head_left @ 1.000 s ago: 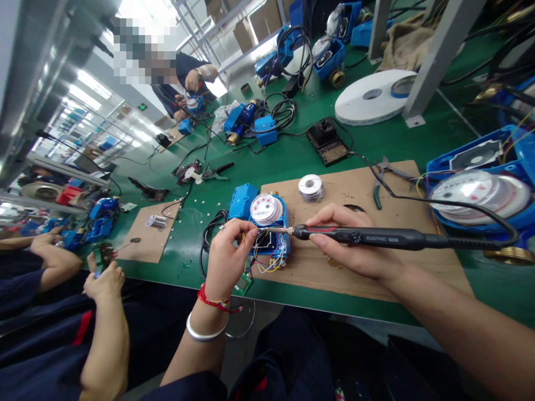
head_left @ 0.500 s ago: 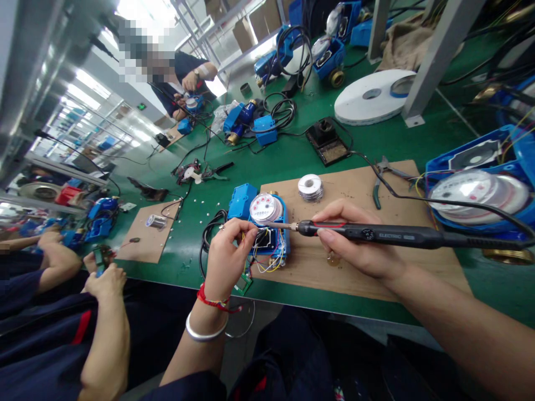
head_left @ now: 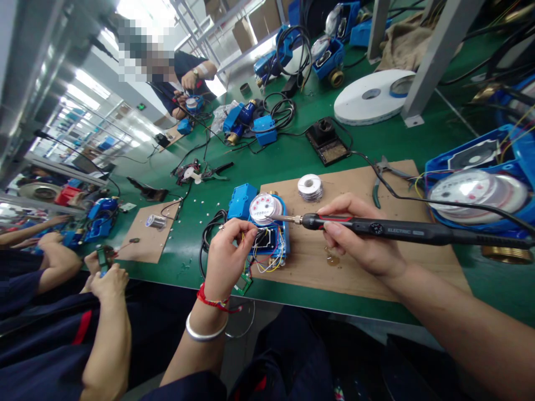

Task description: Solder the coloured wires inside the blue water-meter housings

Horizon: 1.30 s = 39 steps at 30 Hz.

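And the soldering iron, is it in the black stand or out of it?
Out: the right hand holds the soldering iron, apart from the black stand.

Open cardboard (head_left: 351, 182) between spool (head_left: 310, 192) and pliers (head_left: 377, 195)

Assembly workshop: soldering iron (head_left: 401, 229), green workbench (head_left: 246, 161)

One head-worn camera looks forward and down, close above left hand (head_left: 228, 253), right hand (head_left: 370, 252) and workbench (head_left: 288, 157)
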Each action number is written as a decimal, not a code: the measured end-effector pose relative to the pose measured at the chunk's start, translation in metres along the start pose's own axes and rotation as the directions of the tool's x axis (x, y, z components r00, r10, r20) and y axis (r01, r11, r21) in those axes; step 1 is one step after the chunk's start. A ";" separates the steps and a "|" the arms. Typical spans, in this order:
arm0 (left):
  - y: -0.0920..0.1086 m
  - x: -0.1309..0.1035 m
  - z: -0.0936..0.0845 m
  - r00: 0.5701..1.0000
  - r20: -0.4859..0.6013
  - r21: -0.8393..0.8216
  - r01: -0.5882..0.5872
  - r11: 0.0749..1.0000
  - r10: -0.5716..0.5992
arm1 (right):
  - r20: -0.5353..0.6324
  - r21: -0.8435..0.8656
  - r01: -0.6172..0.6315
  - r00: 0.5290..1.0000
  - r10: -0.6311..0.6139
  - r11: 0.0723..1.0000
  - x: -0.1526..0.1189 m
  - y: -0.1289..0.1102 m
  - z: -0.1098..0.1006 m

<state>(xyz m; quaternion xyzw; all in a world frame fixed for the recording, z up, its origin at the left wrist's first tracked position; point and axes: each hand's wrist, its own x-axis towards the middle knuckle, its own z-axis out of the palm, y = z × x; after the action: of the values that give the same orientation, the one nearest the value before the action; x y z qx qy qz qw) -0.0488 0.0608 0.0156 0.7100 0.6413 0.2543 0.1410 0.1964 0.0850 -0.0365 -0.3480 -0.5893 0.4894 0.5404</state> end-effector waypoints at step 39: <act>-0.003 -0.004 -0.001 0.974 -0.108 -0.684 0.072 0.726 -0.198 | -0.016 0.187 -0.015 1.000 0.019 0.982 0.006 0.002 0.000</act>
<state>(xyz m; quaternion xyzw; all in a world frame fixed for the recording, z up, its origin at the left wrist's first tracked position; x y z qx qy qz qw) -0.0521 0.0570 0.0136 0.5369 0.5648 0.5193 0.3508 0.1950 0.0915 -0.0370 -0.3050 -0.5329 0.5441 0.5718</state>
